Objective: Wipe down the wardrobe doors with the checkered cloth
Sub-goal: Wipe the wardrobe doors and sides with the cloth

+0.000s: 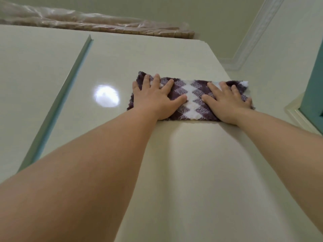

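**both hands flat on the checkered cloth, high on the wardrobe door**

the checkered cloth (191, 102) is folded into a wide purple and white band and is pressed flat against a glossy cream wardrobe door (183, 163). it is pinned there by both hands, near the top of the door.

the left hand (153, 100) is laid on the cloth's left end. its fingers are spread and nearly straight, and its thumb is stretched toward the middle. nothing is gripped. the right hand (225, 103) is laid on the right end in the same way, with fingers splayed and straight and the thumb pointed toward the left hand. a strip of white and purple diamonds is seen uncovered between the two thumbs. the cloth's right edge is seen just past the right hand's little finger, close to the door's outer edge. whether it overhangs cannot be told.

just left of the left hand, a round bright reflection (106, 96) is seen on the door. further left a greenish seam (61, 105) is seen, and beyond it a second door (35, 75). above both hands, a plastic-wrapped bundle (104, 25) is laid on top of the wardrobe. white ceiling moulding (253, 35) is seen above and to the right of the right hand. a teal frame (312, 84) is seen to its right.
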Demonstrator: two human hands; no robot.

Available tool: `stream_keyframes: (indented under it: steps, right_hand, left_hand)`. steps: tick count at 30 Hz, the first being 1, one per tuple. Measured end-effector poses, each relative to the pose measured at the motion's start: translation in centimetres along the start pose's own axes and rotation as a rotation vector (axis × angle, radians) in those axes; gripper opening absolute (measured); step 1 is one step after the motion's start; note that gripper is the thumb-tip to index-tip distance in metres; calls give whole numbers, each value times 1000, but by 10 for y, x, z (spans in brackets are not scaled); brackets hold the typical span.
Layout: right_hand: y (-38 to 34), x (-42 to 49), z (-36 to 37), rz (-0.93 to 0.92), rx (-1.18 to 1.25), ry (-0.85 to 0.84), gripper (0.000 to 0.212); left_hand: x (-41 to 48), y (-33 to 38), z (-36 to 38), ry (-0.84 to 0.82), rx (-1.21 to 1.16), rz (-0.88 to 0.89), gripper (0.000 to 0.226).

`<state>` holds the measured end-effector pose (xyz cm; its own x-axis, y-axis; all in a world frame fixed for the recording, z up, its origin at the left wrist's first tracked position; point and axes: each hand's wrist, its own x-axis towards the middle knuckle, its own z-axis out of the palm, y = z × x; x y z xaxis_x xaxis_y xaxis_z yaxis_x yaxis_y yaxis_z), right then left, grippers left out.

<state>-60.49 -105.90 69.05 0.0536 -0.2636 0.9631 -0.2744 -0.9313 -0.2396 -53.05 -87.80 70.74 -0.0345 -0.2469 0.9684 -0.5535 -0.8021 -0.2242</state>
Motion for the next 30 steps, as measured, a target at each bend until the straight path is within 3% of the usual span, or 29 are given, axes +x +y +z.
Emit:
stream_keyframes:
  steps: [18, 30]
  right_hand:
    - [-16, -65, 9, 61, -43, -23, 58]
    - [-107, -89, 21, -37, -24, -33, 60]
  left_hand:
    - [-60, -13, 3, -4, -28, 17, 74]
    - [-87, -103, -14, 6, 17, -59, 75]
